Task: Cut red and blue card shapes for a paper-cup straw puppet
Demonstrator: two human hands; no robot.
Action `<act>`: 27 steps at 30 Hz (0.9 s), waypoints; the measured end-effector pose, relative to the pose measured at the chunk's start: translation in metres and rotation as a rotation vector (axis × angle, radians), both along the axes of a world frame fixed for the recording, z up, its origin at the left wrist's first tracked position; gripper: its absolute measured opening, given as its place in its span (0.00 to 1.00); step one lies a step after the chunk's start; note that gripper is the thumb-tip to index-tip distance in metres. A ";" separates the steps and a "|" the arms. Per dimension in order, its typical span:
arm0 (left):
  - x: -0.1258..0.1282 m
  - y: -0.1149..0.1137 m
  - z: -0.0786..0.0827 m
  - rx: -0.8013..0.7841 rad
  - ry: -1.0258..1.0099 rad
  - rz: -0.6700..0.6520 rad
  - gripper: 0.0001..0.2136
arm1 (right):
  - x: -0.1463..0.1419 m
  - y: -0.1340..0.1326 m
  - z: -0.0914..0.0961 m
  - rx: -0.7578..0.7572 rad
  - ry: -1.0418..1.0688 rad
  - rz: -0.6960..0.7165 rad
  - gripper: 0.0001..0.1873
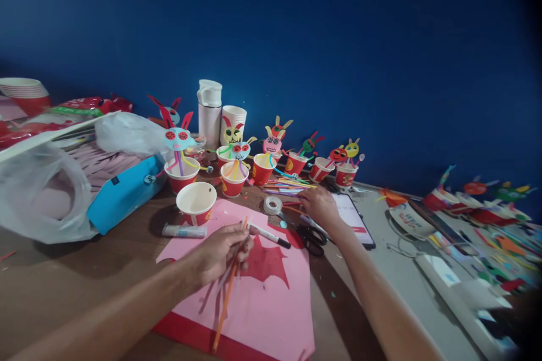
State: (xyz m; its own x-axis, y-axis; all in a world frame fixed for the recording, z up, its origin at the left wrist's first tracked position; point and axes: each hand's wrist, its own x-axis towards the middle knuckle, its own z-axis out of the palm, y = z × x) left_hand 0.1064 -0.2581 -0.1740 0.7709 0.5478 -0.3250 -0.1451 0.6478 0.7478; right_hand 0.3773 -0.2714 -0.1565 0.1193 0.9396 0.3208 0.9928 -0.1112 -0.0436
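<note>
My left hand [226, 251] is closed around a thin orange straw [228, 299] that slants down over a pink paper sheet [279, 316]. One or two paler strips appear alongside it. At the back, my right hand [319, 206] reaches to a pile of coloured straws [288, 184]. Its fingers are bent down at the pile, and what they pinch, if anything, is hidden. A marker [271, 236] with a black cap lies just right of my left hand, near a jagged red paper cutout [265, 265]. Black scissors [312, 240] and a roll of clear tape [272, 205] lie near my right hand.
A plain paper cup [197, 203] stands behind the sheet. Further back are several cups with paper-faced straw figures [178, 141]. To the left sit a plastic bag [46, 203] and a blue box [127, 197]. A phone [351, 217] lies right of my right hand.
</note>
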 end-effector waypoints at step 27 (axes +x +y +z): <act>-0.004 -0.012 0.006 0.018 -0.110 -0.206 0.06 | -0.117 -0.071 -0.005 -0.055 1.124 0.368 0.24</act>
